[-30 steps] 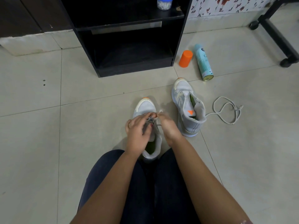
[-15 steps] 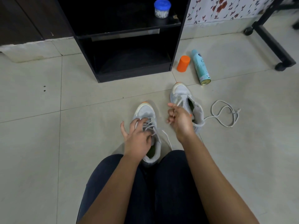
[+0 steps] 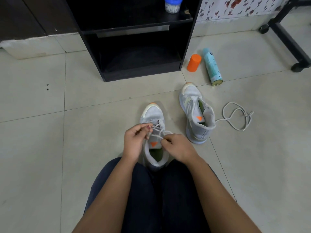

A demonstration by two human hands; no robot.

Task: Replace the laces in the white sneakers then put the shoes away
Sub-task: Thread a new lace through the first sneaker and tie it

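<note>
Tiled floor (image 3: 50, 148), sneaker (image 3: 152, 115) heel behind legs (image 3: 168, 190), fingers (image 3: 146, 128) hiding lace (image 3: 157, 136) ends

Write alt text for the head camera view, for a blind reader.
Seen from above, a person's left hand and right hand each pinch the lace of a white sneaker on the floor. A second sneaker stands to its right, beside a loose lace.
</note>
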